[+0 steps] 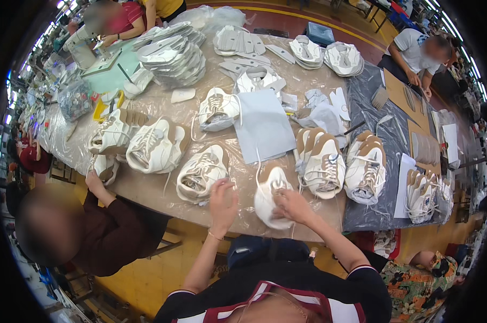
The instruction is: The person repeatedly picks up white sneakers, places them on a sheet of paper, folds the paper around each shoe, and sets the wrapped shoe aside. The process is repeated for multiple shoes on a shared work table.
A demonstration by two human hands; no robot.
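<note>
At the table's near edge lies a white and tan shoe upper (268, 200), its pale lace trailing off on the left side. My right hand (292, 207) is on it from the right, with fingers curled in at the lacing; the fingertips are partly hidden and slightly blurred. To the left of that upper, my left hand (223, 204) is raised with its fingers stretched out, and nothing shows in it. Just beyond its fingers sits a laced white and tan shoe upper (201, 175). A grey sheet (262, 126) lies beyond my hands.
Stacked laced uppers (325, 169) stand to the right, and another stack (366, 169) is beside them. More uppers (156, 145) lie left, near a co-worker's hand (95, 182). Piled flat uppers (173, 56) and a yellow tray (108, 106) are farther back on the plastic-covered table (146, 195).
</note>
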